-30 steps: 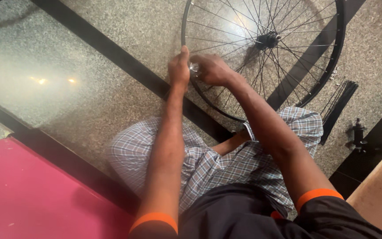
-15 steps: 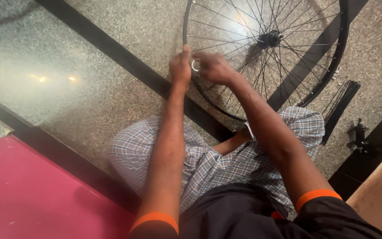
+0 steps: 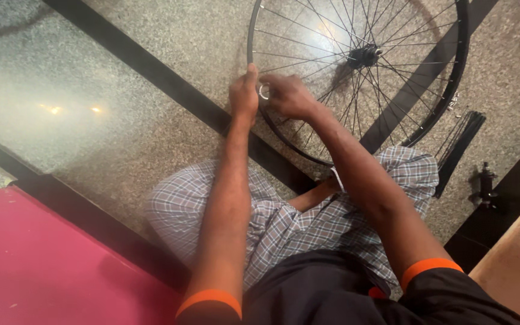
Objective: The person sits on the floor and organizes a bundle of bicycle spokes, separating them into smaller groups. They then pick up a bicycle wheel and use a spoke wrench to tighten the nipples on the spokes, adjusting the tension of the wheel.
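A black spoked bicycle wheel (image 3: pixel 440 102) lies on the speckled floor in front of me, its hub (image 3: pixel 365 55) near the top of the view. My left hand (image 3: pixel 244 93) grips the rim at its near left side, fingers closed over it. Close beside it, my right hand (image 3: pixel 289 95) pinches a small silver ring-shaped tool (image 3: pixel 264 92) against the rim where a spoke meets it. Both hands almost touch. My legs in checked cloth (image 3: pixel 308 222) rest below the wheel.
A bundle of loose black spokes (image 3: pixel 461 144) lies right of the wheel, with a small dark hub part (image 3: pixel 487 183) beside it. Black strips (image 3: pixel 170 90) cross the speckled floor. A pink surface (image 3: pixel 43 265) fills the lower left corner.
The view has shifted slightly, so the wheel sits a little further right. Both hands stay at the same spot on the rim, with only small finger movement.
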